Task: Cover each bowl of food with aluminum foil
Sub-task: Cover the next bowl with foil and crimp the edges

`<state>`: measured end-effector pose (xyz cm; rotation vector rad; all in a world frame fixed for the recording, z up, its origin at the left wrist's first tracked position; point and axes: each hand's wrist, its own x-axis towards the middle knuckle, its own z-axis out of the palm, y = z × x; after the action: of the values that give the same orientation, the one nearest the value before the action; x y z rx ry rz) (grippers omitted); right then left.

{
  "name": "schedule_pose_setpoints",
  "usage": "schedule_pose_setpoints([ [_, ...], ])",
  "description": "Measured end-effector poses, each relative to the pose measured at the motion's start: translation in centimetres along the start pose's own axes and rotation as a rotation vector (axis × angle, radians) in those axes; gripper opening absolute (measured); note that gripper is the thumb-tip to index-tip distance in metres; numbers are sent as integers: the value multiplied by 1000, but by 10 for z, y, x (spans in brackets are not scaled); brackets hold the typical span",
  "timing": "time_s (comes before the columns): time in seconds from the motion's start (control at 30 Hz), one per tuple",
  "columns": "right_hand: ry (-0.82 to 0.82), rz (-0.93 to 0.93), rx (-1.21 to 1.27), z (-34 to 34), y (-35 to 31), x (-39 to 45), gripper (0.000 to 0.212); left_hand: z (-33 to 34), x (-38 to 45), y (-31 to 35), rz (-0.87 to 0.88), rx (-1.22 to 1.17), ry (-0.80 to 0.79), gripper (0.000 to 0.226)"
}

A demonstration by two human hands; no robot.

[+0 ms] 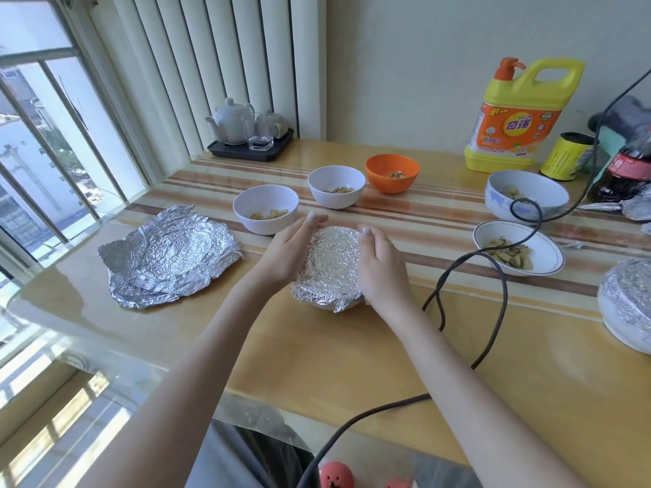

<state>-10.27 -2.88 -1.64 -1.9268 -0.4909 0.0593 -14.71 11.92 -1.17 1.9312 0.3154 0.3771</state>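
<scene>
A: Foil [329,265] sits over the bowl right in front of me, crinkled sheet draped across the rim, a bit of white bowl [331,306] peeking out under the near edge. What have you got on the hands?

B: I've got my left hand [290,250] flat against the left side of that foil, fingers straight, pressing it in. My right hand [378,264] is on the right side, fingers bent over the edge and cupping the foil against the bowl.

A: So both touching it, one either side?

B: Yes, the bowl is held between them on the wooden table [317,353]. To the left of it lies a loose foil sheet [169,257], crumpled and spread flat.

A: And the ones left uncovered?

B: Just beyond my left fingertips stands a white bowl [266,208] with yellowish food pieces, then a second white bowl [336,186] further back, then an orange bowl [392,172]. On the right I see a blue-patterned bowl [526,195] and a shallow rimmed dish [518,246], both open with food inside.

A: Anything done already?

B: At the far right edge a foil-covered bowl [628,304] sits partly cut off. A dark cable [500,272] loops across the table beside my right arm, over the blue bowl.

A: Back of the table?

B: A yellow detergent jug [521,114] by the wall, and a tea set on a black tray [250,149] near the window
</scene>
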Motion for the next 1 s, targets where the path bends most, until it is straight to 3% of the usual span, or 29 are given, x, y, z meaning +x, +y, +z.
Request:
schedule_pose_setpoints([
  [0.2, -112, 181, 299, -2, 3, 7, 44, 6, -18, 6, -126, -30, 175, 50],
  [0.37, -261, 144, 325, -2, 3, 19, 57, 20, -46, 15, -139, -10, 389, 50],
  [0.57, -353, 223, 376, -7, 4, 23, 75, 21, -51, 18, -133, -40, 393, 42],
  [0.67, -201, 276, 384, -18, -5, 19, 73, 7, -51, 15, -87, 5, 358, 48],
  [0.8, -10, 177, 252, -14, -17, -13, 53, -10, -34, 12, 4, -69, 205, 36],
  [0.87, 14, 146, 213, 4, -19, -25, 54, -9, -25, 9, 1, -81, 119, 53],
  [1.0, 170, 167, 246, 21, -17, -27, 49, -4, -20, 4, -57, -88, 33, 59],
])
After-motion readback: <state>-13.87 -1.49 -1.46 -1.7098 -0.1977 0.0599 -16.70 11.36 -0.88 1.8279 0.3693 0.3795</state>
